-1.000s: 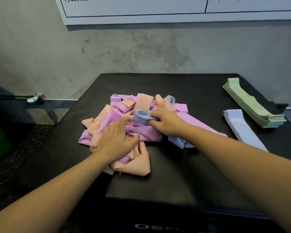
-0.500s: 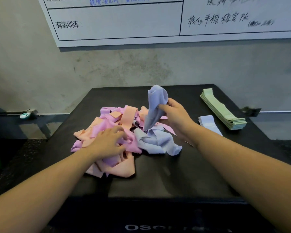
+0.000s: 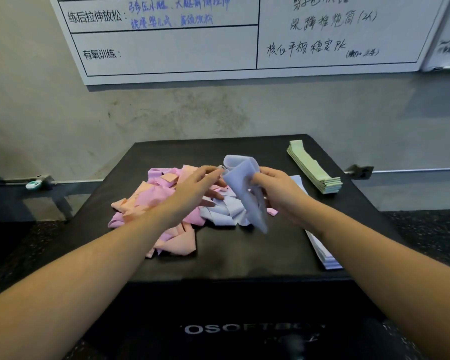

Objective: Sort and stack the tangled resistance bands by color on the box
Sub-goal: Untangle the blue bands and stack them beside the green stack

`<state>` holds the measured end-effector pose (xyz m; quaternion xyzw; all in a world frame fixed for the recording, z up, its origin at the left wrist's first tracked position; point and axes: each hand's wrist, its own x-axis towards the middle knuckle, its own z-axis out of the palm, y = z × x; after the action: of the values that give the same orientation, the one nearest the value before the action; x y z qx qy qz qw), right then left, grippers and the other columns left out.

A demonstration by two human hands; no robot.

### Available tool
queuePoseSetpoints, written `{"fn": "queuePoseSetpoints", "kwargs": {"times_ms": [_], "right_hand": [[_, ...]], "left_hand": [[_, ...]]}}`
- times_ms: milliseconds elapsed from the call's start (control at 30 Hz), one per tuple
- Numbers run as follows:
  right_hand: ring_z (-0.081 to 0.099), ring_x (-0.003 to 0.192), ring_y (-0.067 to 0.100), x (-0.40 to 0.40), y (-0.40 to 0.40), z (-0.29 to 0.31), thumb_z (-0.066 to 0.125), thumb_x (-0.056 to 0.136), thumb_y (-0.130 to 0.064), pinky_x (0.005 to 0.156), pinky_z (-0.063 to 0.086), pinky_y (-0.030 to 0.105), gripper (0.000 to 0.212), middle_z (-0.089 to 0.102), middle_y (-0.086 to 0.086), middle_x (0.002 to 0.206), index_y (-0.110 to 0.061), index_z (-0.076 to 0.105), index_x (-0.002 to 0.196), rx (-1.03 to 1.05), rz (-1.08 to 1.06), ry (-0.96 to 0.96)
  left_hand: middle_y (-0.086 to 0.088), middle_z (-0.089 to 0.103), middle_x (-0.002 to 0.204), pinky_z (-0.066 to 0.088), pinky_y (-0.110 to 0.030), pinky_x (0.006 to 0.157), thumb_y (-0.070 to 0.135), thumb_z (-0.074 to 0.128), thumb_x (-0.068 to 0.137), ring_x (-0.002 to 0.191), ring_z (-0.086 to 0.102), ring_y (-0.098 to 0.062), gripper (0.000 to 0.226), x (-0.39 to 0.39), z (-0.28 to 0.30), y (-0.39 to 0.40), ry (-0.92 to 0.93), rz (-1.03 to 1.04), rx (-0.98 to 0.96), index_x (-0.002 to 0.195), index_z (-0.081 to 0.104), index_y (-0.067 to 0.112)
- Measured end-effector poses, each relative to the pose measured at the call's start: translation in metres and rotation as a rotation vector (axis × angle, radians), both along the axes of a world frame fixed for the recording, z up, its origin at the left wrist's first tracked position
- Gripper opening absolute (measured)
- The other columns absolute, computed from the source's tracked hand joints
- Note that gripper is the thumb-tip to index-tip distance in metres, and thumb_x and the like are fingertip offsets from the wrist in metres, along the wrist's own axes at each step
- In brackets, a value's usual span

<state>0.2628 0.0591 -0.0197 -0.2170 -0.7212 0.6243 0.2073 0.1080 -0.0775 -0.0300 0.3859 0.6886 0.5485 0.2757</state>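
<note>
Broadly, the black box (image 3: 244,255) filled the middle of the view, and everything for the job lay on its top. Toward ten o'clock of its centre sat the tangled heap (image 3: 151,203) of pink and peach bands, with a few pale blue ones (image 3: 224,214) loose at its right edge. At two o'clock, near the far right corner, stood the green stack (image 3: 315,170), neat and flat. At three o'clock, partly hidden under the right forearm, lay the blue stack (image 3: 322,253).

Raised over the heap's right edge was one blue band (image 3: 247,188), twisted and drooping. The right hand (image 3: 278,188) pinched it near the upper fold, fingers curled round the cloth. The left hand (image 3: 195,188) reached to its upper left edge with fingers fairly straight and spread; whether the tips had closed on the band I could not tell.

Judging by the way it sagged, the band was light, soft and limp, with no stiffness to hold a shape. It would likely snag on its neighbours rather than slip. The best hold looked to be at the two opposite ends of the loop, pulled apart so the twist falls out before laying it flat on the blue stack.
</note>
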Motion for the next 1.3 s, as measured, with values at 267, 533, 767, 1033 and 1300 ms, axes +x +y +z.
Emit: {"fn": "queuePoseSetpoints", "kwargs": {"times_ms": [267, 533, 767, 1033, 1300], "right_hand": [[0.066, 0.077, 0.007, 0.049, -0.023, 0.001, 0.057, 0.094, -0.014, 0.067, 0.053, 0.021, 0.013, 0.071, -0.004, 0.084, -0.013, 0.069, 0.099, 0.122, -0.006, -0.039], [0.073, 0.098, 0.023, 0.088, -0.036, 0.000, 0.069, 0.094, -0.024, 0.091, 0.056, 0.041, 0.023, 0.074, 0.012, 0.106, -0.009, 0.069, 0.111, 0.012, 0.007, -0.015], [0.072, 0.093, 0.032, 0.109, -0.041, 0.002, 0.076, 0.082, -0.027, 0.092, 0.054, 0.050, 0.027, 0.076, 0.015, 0.101, -0.012, 0.071, 0.104, -0.040, -0.150, 0.087], [0.071, 0.088, 0.026, 0.131, -0.044, 0.019, 0.070, 0.093, -0.014, 0.084, 0.056, 0.044, 0.018, 0.074, 0.017, 0.102, -0.008, 0.062, 0.108, -0.147, -0.136, 0.170], [0.067, 0.071, 0.012, 0.147, -0.052, 0.025, 0.057, 0.102, -0.022, 0.073, 0.053, 0.034, 0.014, 0.067, 0.003, 0.083, -0.016, 0.066, 0.093, -0.146, -0.121, 0.168]], "left_hand": [[-0.016, 0.073, 0.105, 0.059, -0.050, 0.091, 0.046, 0.067, 0.084, 0.097, 0.072, -0.033, 0.046, 0.064, 0.001, 0.000, -0.044, -0.034, 0.140, 0.113, 0.064, 0.010], [-0.004, 0.072, 0.113, 0.054, -0.050, 0.100, 0.028, 0.060, 0.099, 0.111, 0.068, -0.021, 0.020, 0.091, 0.006, -0.010, 0.060, -0.057, 0.093, 0.118, 0.064, 0.027], [-0.001, 0.072, 0.113, 0.055, -0.054, 0.097, 0.039, 0.066, 0.085, 0.110, 0.069, -0.026, 0.031, 0.114, 0.011, -0.017, 0.069, -0.092, 0.045, 0.116, 0.063, 0.039], [-0.017, 0.071, 0.094, 0.054, -0.059, 0.095, 0.034, 0.070, 0.089, 0.092, 0.070, -0.037, 0.015, 0.130, 0.025, -0.020, 0.064, -0.049, 0.095, 0.091, 0.063, 0.021], [-0.010, 0.062, 0.093, 0.051, -0.049, 0.090, 0.011, 0.057, 0.087, 0.092, 0.061, -0.039, 0.026, 0.142, 0.038, -0.023, 0.014, -0.159, 0.130, 0.087, 0.068, 0.035]]}}
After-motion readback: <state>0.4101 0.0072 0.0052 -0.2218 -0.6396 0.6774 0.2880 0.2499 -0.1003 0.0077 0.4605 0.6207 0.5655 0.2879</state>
